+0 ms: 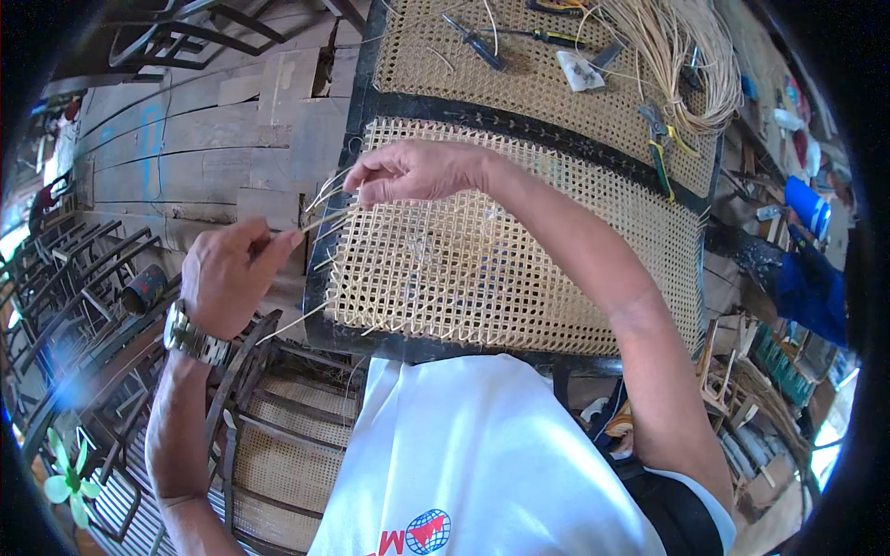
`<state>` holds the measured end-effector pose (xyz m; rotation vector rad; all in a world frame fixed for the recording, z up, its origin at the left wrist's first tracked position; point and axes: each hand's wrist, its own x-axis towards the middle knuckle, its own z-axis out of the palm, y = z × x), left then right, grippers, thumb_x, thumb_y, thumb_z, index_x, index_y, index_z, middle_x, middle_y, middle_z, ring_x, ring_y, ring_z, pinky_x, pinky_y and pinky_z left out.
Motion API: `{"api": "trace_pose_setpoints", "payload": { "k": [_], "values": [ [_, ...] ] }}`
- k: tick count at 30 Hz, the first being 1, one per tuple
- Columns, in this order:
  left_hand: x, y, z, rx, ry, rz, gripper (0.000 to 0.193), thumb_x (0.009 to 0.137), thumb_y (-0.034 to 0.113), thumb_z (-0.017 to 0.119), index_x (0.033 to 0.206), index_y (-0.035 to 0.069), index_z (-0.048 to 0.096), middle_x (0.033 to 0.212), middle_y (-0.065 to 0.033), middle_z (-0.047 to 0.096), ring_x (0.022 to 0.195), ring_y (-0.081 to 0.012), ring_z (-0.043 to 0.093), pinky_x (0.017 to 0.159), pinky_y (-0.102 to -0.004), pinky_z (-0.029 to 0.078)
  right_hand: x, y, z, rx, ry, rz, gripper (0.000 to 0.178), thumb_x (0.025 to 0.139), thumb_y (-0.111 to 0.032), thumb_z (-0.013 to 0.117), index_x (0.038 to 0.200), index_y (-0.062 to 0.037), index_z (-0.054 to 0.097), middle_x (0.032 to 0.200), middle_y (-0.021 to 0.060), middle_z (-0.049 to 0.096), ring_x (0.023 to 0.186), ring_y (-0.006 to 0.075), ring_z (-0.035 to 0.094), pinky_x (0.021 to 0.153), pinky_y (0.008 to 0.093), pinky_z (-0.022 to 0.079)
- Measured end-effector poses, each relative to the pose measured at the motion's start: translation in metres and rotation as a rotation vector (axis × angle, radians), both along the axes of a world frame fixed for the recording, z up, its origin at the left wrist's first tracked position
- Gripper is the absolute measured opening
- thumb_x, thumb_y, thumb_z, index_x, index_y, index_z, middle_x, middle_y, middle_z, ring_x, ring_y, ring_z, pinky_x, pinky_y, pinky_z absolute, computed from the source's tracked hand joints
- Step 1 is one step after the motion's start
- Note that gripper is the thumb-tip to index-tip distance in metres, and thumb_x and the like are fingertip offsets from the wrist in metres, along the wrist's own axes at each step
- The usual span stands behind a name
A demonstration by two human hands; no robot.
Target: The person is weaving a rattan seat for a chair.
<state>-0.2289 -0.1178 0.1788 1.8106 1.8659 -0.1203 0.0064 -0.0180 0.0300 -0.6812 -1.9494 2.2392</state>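
Observation:
A woven cane panel (519, 264) in a black wooden frame (426, 348) lies before me, with loose strand ends sticking out along its left edge. Just off that edge, my left hand (227, 273), with a metal watch at the wrist, pinches a cane strand (324, 221) between thumb and finger. The strand runs from there toward the panel. Over the panel's upper left corner, my right hand (413, 173) reaches across with its fingers curled together near thin looped strand ends (326, 190). What those fingers hold, if anything, I cannot make out.
On the farther cane panel (417, 56) lie a screwdriver (475, 43), pliers with yellow-green handles (660, 148), a small white packet (579, 70) and a coil of cane strands (691, 65). Dark chair frames (83, 264) crowd the left. Wooden planks (209, 139) cover the floor.

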Motion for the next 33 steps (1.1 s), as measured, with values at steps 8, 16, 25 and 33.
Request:
{"api": "trace_pose_setpoints", "payload": {
  "k": [8, 16, 25, 33],
  "values": [
    [0.045, 0.014, -0.100, -0.482, -0.671, 0.370, 0.031, 0.095, 0.024, 0.057, 0.088, -0.006, 0.063, 0.068, -0.0089, 0.068, 0.058, -0.0153, 0.065, 0.054, -0.0300, 0.053, 0.032, 0.034, -0.012, 0.467, -0.505, -0.021, 0.017, 0.094, -0.020, 0.062, 0.096, -0.0056, 0.070, 0.079, 0.0079, 0.069, 0.072, 0.0173, 0.064, 0.070, 0.0360, 0.051],
    [0.066, 0.040, -0.141, -0.691, -0.645, 0.399, 0.030, 0.095, 0.027, 0.059, 0.084, -0.001, 0.065, 0.068, -0.0084, 0.068, 0.052, -0.0130, 0.063, 0.048, -0.0288, 0.050, 0.036, 0.041, -0.027, 0.548, -0.488, 0.095, 0.018, 0.083, -0.016, 0.064, 0.091, -0.0012, 0.069, 0.081, 0.0114, 0.069, 0.071, 0.0188, 0.064, 0.069, 0.0354, 0.051],
    [0.083, 0.047, -0.140, -0.739, -0.467, 0.374, 0.027, 0.096, 0.022, 0.058, 0.076, 0.003, 0.061, 0.059, -0.0068, 0.064, 0.045, -0.0111, 0.057, 0.040, -0.0256, 0.044, 0.032, 0.052, -0.023, 0.564, -0.382, 0.095, 0.017, 0.078, -0.014, 0.064, 0.086, 0.0006, 0.068, 0.075, 0.0095, 0.066, 0.068, 0.0185, 0.063, 0.065, 0.0352, 0.050],
    [0.078, 0.034, -0.155, -0.809, -0.675, 0.537, 0.030, 0.101, 0.024, 0.054, 0.089, -0.003, 0.060, 0.073, -0.0151, 0.068, 0.050, -0.0158, 0.058, 0.044, -0.0309, 0.048, 0.009, 0.044, -0.039, 0.544, -0.332, 0.267, 0.020, 0.077, -0.019, 0.069, 0.085, -0.0014, 0.069, 0.083, 0.0119, 0.069, 0.072, 0.0229, 0.066, 0.067, 0.0384, 0.051]
  ]
}}
